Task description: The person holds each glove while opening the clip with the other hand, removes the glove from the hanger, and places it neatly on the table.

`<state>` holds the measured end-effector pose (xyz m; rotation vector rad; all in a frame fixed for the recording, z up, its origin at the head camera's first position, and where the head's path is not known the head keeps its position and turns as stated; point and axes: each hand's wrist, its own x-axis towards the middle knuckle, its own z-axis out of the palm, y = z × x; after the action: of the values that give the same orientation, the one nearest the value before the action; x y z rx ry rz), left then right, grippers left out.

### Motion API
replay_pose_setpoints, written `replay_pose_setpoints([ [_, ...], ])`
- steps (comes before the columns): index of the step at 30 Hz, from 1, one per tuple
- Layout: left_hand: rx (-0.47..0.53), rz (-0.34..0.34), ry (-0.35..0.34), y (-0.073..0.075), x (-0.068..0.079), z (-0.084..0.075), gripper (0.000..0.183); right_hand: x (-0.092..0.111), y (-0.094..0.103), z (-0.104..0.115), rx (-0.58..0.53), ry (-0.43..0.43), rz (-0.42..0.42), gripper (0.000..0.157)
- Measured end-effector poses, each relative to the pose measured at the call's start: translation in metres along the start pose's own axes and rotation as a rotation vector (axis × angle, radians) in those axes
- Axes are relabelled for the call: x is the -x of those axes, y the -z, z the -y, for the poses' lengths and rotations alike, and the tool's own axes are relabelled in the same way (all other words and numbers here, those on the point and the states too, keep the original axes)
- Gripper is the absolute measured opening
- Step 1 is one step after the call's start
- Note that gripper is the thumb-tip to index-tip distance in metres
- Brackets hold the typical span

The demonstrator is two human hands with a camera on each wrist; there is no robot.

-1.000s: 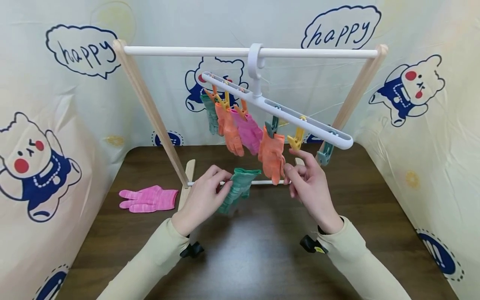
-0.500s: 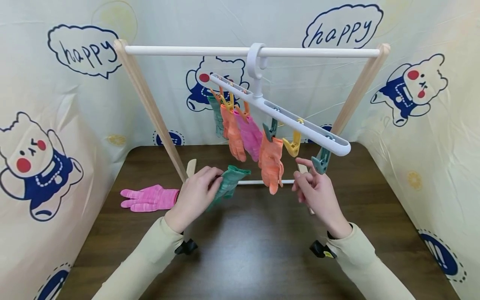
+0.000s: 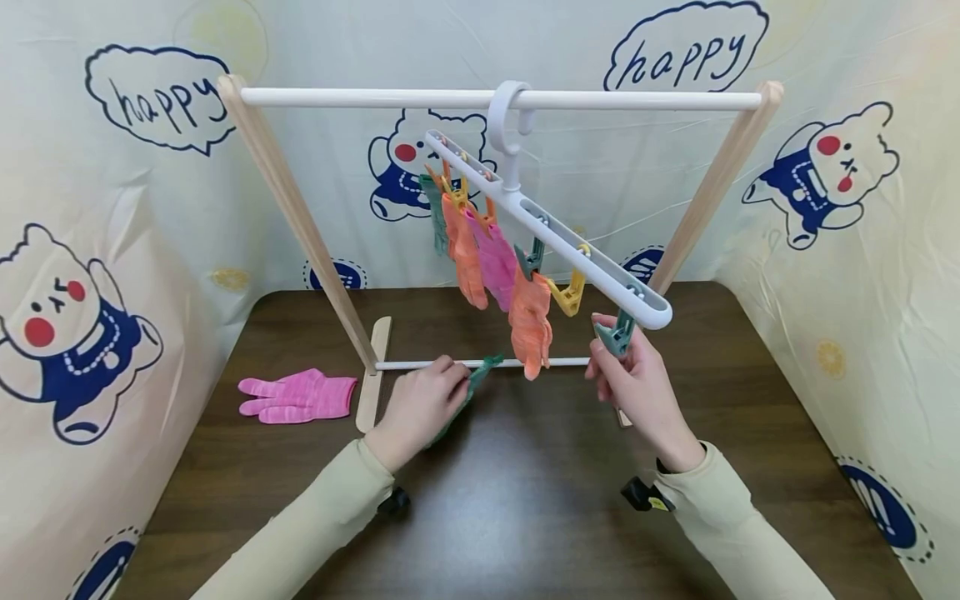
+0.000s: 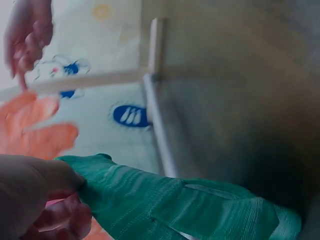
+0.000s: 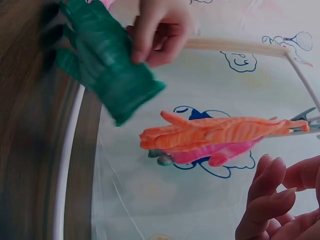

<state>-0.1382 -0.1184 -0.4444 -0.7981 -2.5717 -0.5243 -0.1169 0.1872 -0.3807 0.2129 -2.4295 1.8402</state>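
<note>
In the head view my left hand (image 3: 426,406) pinches a green knitted glove (image 3: 467,402) low over the table; the left wrist view shows its cuff between thumb and fingers. My right hand (image 3: 633,379), fingers loosely bent, is beside the green clip (image 3: 618,333) at the hanger's near end. Whether it touches that clip is unclear; the right wrist view shows nothing between the visible fingers. From the white clip hanger (image 3: 551,229) hang an orange glove (image 3: 530,325), a pink glove (image 3: 495,258), another orange glove (image 3: 465,258) and a green glove (image 3: 434,217). A yellow clip (image 3: 568,293) hangs without a glove.
A pink glove (image 3: 300,396) lies flat at the table's left. The hanger hooks over the white top rod (image 3: 637,100) of a stand with wooden legs (image 3: 300,225). A lower white rod (image 3: 408,365) runs behind the hands. Printed cloth surrounds the brown table (image 3: 495,517).
The hanger has turned, its near end swinging left and towards me. My right hand has shifted right, from near the yellow clip to the end clip. The green glove in my left hand has tilted edge-on.
</note>
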Motion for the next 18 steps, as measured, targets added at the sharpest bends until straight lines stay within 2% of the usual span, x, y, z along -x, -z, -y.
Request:
replay_pose_setpoints([
  [5,-0.012,0.080,-0.043,-0.020,0.011,-0.007,0.011,-0.001,0.002,-0.002,-0.019,-0.011,0.005,0.040],
  [11,-0.066,0.177,-0.134,-0.042,0.027,-0.018,0.015,-0.001,0.003,-0.004,-0.008,-0.018,0.004,0.041],
  [18,-0.115,0.253,-0.179,-0.053,0.036,-0.031,0.014,-0.001,0.004,-0.006,0.008,-0.003,0.001,0.039],
])
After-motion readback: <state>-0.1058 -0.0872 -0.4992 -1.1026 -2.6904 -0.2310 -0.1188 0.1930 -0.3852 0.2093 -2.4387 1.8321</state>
